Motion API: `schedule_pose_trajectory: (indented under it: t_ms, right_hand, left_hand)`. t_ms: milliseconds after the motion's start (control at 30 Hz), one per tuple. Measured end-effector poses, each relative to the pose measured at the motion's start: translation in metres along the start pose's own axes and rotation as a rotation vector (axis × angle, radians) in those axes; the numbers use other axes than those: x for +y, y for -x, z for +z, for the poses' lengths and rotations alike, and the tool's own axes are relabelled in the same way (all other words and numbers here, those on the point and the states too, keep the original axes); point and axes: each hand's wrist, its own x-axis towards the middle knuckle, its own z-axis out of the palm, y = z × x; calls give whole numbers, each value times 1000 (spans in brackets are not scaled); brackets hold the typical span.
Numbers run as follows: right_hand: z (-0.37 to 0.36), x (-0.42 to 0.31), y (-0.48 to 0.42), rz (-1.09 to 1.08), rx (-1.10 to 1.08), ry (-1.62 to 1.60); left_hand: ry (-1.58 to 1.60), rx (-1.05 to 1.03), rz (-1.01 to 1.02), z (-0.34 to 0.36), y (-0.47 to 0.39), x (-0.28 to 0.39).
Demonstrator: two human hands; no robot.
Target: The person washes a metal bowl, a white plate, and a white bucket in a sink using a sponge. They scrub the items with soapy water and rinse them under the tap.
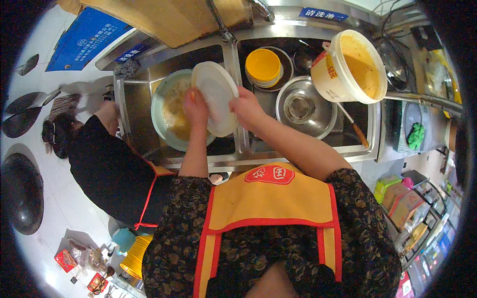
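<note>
A round translucent plastic lid (216,100) is tilted between my two hands above the left sink basin. My right hand (248,108) grips its right rim. My left hand (196,106) is at the lid's left side, with something small and orange at its fingers; whether it grips the lid is hard to tell. Beneath is a pale green basin (158,111) of cloudy brownish water. In the right sink basin are a stack of yellow bowls (262,64) and a steel bowl (324,123). A white plastic bucket (328,80), stained orange inside, stands tilted at the upper right.
A co-worker in black (108,171) stands close at the left. A faucet (228,36) reaches over the sink divider (231,67). A wooden-handled utensil (359,134) leans at the right basin's edge. A steel-wool scrubber (127,68) lies at the upper left corner.
</note>
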Motion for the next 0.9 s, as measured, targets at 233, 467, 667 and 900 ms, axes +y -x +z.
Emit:
schedule_pose_trajectory:
  t_ms: [233,467,667,900]
  right_hand:
    - [20,-5,-22,-79,16,-7]
    - [14,-9,-28,-43,81,-128]
    - [20,-10,-19,-103,99,-52]
    - [20,9,-17,-86,50,1]
  left_hand:
    - [-60,-61,56,-3,41,35]
    - [102,24,364,-13,59,64]
    - [42,26,107,3,34,-22]
    - [2,79,-84,2,0,-4]
